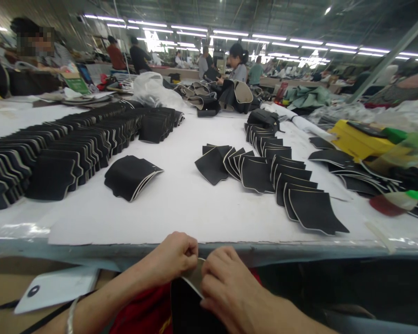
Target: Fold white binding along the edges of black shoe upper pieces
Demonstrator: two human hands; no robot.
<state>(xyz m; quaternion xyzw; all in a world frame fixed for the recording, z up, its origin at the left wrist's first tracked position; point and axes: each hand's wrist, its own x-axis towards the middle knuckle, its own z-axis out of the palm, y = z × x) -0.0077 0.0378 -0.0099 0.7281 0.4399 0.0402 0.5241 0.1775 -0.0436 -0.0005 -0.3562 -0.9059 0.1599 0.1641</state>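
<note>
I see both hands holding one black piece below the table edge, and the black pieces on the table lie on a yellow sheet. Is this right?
Not quite. In the head view the sheet under the black pieces is white, not yellow. The rest holds: the left hand and right hand hold one black piece below the table edge.

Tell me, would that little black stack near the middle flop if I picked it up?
Probably it would bend: the stack already arches on the table. It looks thin, so likely light. Its loose layers might slide apart.
</note>
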